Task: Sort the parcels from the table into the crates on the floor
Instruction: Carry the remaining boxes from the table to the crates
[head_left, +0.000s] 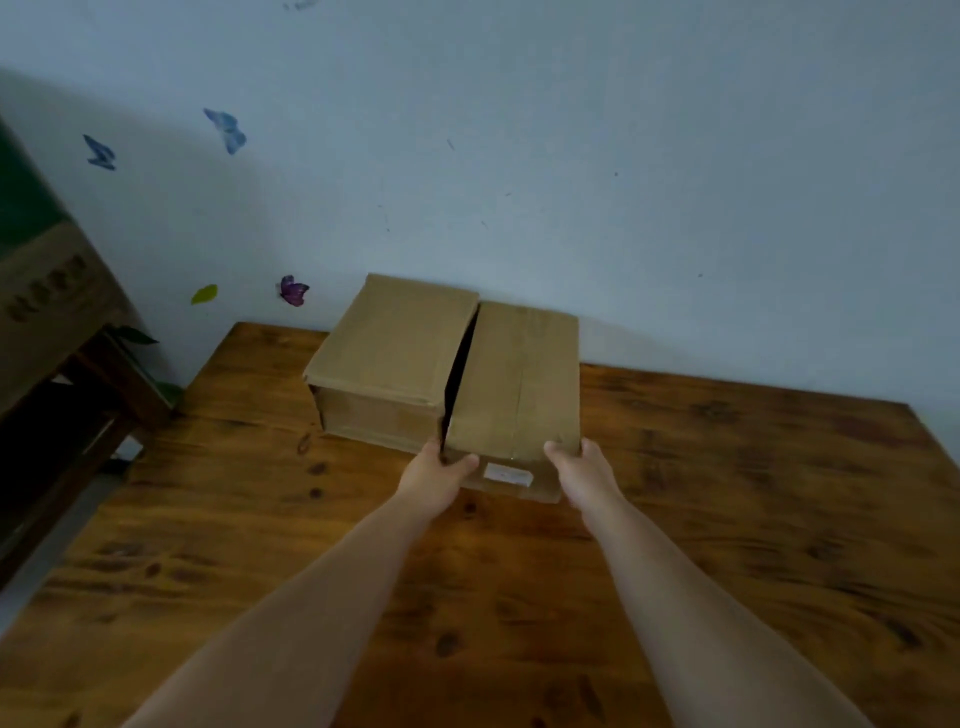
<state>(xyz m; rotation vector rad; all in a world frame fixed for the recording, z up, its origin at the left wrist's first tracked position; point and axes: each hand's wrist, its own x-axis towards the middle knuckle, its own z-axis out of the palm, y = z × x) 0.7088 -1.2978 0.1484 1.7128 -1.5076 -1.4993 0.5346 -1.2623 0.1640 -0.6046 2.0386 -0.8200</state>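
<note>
Left hand (441, 467) and right hand (582, 465) grip the near corners of the right-hand parcel (514, 379), which apparently runs lengthwise away toward the wall (571, 156).

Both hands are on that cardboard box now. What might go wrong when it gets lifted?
The left hand and right hand grip only the near corners of the right parcel, so its far end could sag or slip. It sits close beside the left parcel, which might get dragged along.
</note>
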